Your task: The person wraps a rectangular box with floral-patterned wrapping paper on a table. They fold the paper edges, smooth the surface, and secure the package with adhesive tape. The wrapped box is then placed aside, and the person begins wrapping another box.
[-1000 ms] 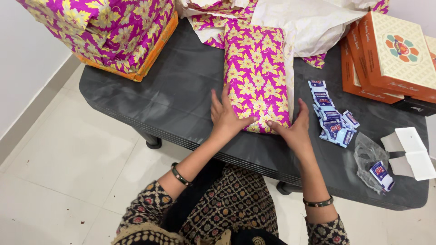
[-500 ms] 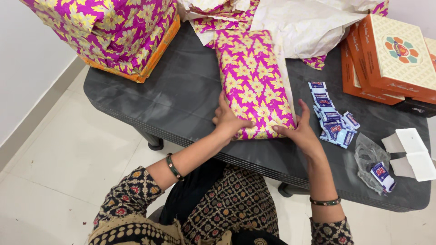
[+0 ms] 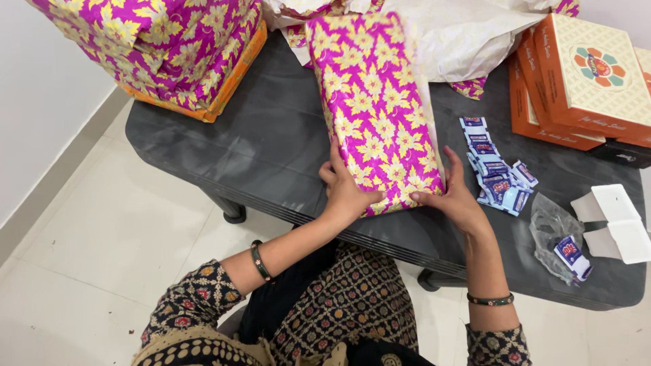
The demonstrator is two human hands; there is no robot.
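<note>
My left hand (image 3: 347, 192) grips the near left corner of the wrapped box (image 3: 374, 108), fingers up its left edge and thumb laid across the pink and yellow flowered paper. My right hand (image 3: 453, 196) clasps the near right corner the same way, thumb on top, fingers along the right side. The box lies lengthwise on the dark worktop (image 3: 251, 156), its near end just at the worktop's near edge, its far end tilted leftward and reaching the loose sheets of wrapping paper (image 3: 461, 34) at the far side.

Left of the box the worktop is bare out to its rounded left edge, bounded on the far side by a big parcel (image 3: 163, 47) in the same paper that overhangs the far left corner. Just right of my right hand lies a scatter of small blue and white sachets (image 3: 496, 173). Farther right are a clear plastic bag (image 3: 559, 237) holding 1 more sachet and 2 white pieces (image 3: 620, 220) near the right edge. 2 orange boxes (image 3: 583, 81) stand stacked at the far right.
</note>
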